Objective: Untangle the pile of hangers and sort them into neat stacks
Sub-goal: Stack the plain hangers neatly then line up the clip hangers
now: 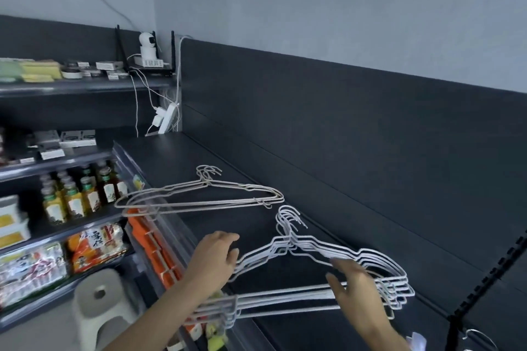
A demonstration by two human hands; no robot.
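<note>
A stack of several white wire hangers lies on the dark shelf top, hooks pointing away from me. My left hand rests at the stack's left shoulder, fingers loosely bent over the wires. My right hand lies flat on the right side of the stack with fingers straight. Farther back sits a second stack of beige wire hangers, its left end overhanging the shelf edge. Neither hand touches the beige stack.
A dark back panel rises behind the shelf. To the left, lower shelves hold juice bottles and snack packets. A grey plastic stool stands below. A camera and power strip sit at the corner.
</note>
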